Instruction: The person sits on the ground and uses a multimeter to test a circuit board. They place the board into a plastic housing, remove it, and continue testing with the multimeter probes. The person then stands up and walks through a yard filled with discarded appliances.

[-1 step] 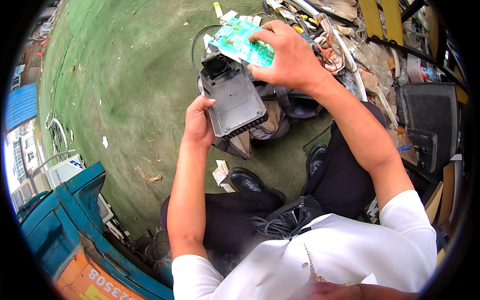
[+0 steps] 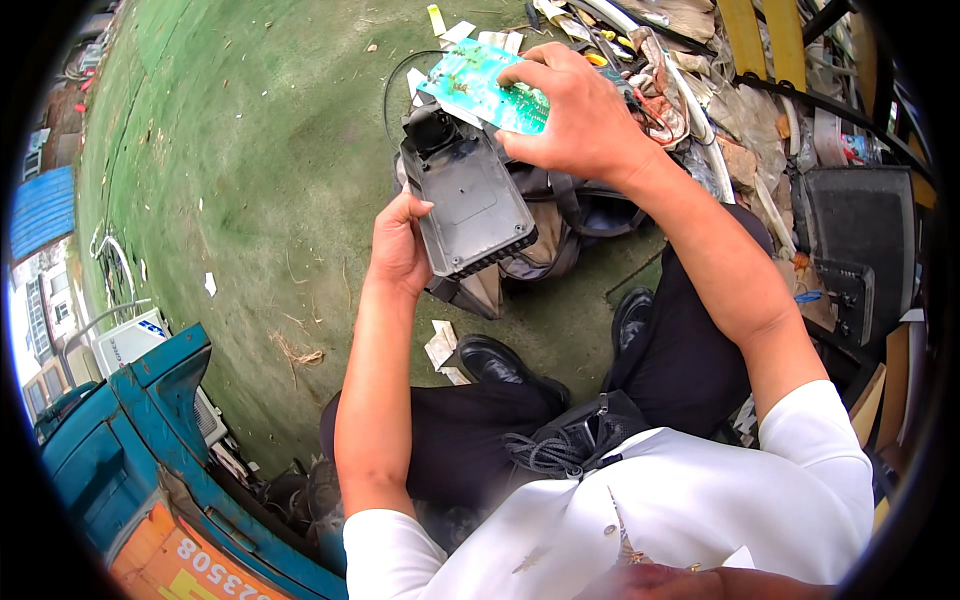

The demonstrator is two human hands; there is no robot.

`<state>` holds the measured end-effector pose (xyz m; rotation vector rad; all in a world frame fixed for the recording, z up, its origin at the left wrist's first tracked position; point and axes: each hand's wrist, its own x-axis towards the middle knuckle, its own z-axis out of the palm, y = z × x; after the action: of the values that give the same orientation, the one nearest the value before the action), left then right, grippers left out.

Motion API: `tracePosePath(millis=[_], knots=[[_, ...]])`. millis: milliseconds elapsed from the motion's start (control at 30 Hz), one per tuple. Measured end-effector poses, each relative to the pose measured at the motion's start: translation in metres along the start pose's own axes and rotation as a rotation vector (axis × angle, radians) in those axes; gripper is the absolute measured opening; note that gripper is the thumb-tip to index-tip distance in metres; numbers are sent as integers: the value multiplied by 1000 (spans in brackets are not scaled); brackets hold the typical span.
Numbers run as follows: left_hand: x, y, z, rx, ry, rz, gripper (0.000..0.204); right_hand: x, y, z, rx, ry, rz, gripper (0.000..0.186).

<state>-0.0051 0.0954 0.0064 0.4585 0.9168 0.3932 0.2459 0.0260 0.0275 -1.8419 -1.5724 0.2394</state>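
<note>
My left hand [image 2: 400, 245] grips a black plastic housing [image 2: 468, 205] by its left side, thumb over the rim. The housing is a shallow open tray with a ribbed near end and a raised round part at its far end. Pinched in my right hand [image 2: 580, 110] is a green circuit board [image 2: 485, 85], tilted just beyond the housing, its upper face dotted with solder points. Whether the board touches the housing's far end I cannot tell. A thin black cable [image 2: 387, 105] loops out beside them. Beneath the housing lies a dark bag [image 2: 550, 240] on the ground.
Scrap, pipes and plastic sheeting [image 2: 735, 110] are heaped at the far right, near a black panel [image 2: 858, 240]. A blue metal body with an orange panel [image 2: 150, 545] stands at the lower left. Paper scraps [image 2: 440, 345] lie by my shoes [image 2: 495, 360] on the green ground [image 2: 260, 150].
</note>
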Motion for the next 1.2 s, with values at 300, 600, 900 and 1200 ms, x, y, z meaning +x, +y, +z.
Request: tracePosePath(millis=[300,600,900,1200], knots=[[7,3,5,162,11,126,76,-2,0,7,331,-146,105,53],[19,10,12,397,193,246,67,8,23,1,969,-422,431,51],[21,18,1,557,134,259,76,17,25,-18,732,-459,276,51],[30,16,-17,558,246,276,64,18,26,-16,861,-539,261,50]])
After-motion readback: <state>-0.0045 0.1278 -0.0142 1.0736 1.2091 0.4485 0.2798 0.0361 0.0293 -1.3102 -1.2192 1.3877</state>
